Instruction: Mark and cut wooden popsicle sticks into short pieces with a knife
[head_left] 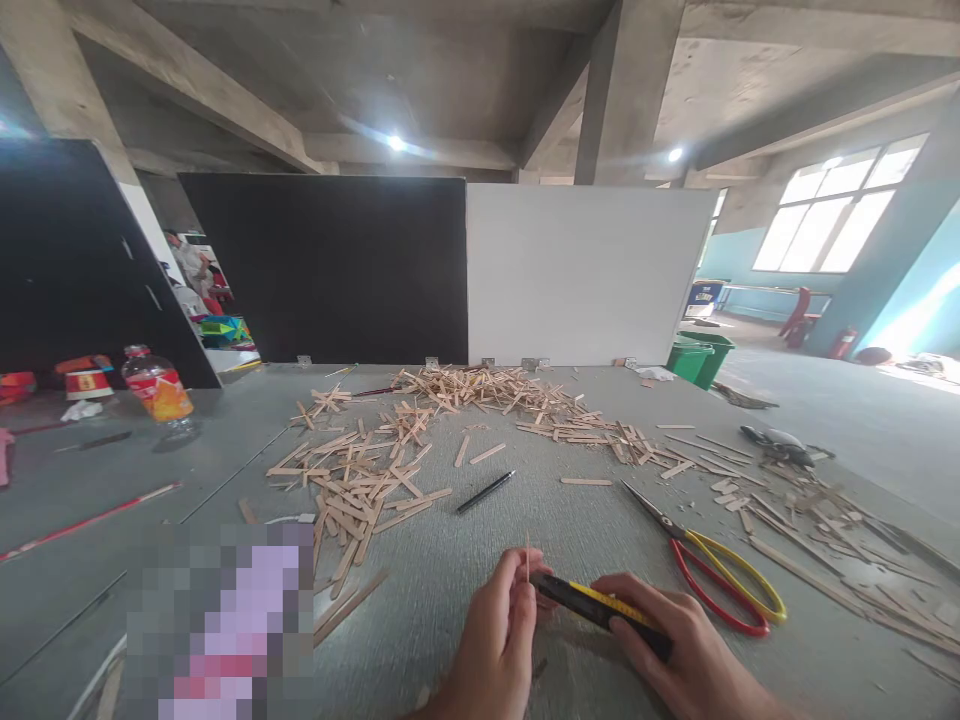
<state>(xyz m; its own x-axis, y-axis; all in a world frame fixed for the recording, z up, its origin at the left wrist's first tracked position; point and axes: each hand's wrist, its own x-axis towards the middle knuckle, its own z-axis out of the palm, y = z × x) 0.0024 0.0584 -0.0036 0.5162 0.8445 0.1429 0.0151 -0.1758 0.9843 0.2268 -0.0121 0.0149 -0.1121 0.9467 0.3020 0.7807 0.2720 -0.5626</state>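
The left hand (499,630), at bottom centre, pinches a thin wooden stick (527,560) upright between its fingertips. The right hand (690,640), lower right of centre, grips a black-and-yellow utility knife (600,603), angled towards the stick. (Whether the edge touches the wood, I cannot tell.) The step in hand seems to be close knife work on that narrow piece; a next stroke would call for a firm pinch, light pressure and fingertips clear of the edge.

Just beyond lies a slim dark pen (486,492), with slender-bladed scissors (651,508) to the right, their looped handles smooth, red and yellow. Pale, flat, round-ended craft sticks (360,505) spread in a loose arc through the centre of the frame, and splintery strips (806,572) litter the right. The grey table (442,600) has a finely streaked surface. At left stands a clear bottle (157,390) with an orange-red label; matt black (337,270) and white panels (585,270) rise behind.
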